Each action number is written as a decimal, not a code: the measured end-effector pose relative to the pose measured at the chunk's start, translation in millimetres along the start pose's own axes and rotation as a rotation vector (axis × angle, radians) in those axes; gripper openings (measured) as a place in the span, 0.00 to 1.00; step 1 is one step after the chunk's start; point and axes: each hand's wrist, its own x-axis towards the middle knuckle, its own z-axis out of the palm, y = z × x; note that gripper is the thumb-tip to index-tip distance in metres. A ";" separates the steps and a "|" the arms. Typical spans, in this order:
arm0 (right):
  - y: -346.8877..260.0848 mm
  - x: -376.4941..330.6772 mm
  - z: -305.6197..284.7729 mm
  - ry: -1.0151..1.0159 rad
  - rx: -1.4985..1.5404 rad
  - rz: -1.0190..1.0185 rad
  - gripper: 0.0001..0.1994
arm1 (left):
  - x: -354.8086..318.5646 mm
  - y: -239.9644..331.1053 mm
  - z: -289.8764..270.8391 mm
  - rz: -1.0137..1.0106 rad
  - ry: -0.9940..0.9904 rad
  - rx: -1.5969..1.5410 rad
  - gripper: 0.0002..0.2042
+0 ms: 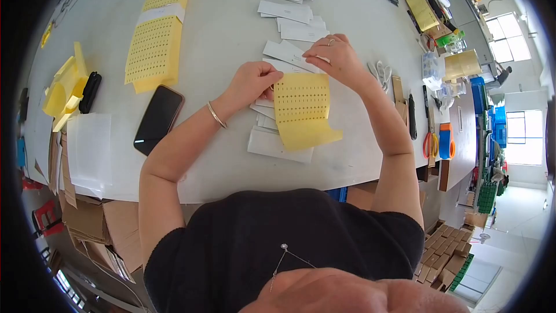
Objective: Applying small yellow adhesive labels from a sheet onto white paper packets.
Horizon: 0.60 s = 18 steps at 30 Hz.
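Observation:
My left hand (252, 86) pinches the upper left corner of a yellow sheet (302, 101) marked with rows of small dark shapes. The sheet's lower end is bare yellow and curls up. Just beyond its top edge, my right hand (337, 61) has thumb and fingertips pressed together over the white cards (286, 52). Whatever those fingertips hold is too small to make out. Overlapping white cards run in a column away from me, and some lie partly under the sheet. Left of my left hand are a dark phone (159, 117) and a long stack of similar yellow sheets (152, 46) with a white band.
Crumpled yellow paper (66, 90) and a black case (89, 93) lie at the left. On the right are white-handled scissors (379, 74), a black cutter (412, 117) and a tape roll (446, 141). Cardboard boxes (87, 220) stand below the table's near edge.

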 end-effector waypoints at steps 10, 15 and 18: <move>-39.2 -4.0 27.0 0.229 0.222 -0.156 0.04 | -0.9 0.3 4.3 -0.005 -0.004 -0.036 0.13; -43.2 -5.6 24.5 0.293 0.125 -0.283 0.03 | 0.4 -1.5 3.8 -0.016 0.000 -0.053 0.13; -13.9 6.8 20.1 0.298 0.249 -0.106 0.03 | -1.1 -1.9 3.2 -0.007 0.015 -0.054 0.13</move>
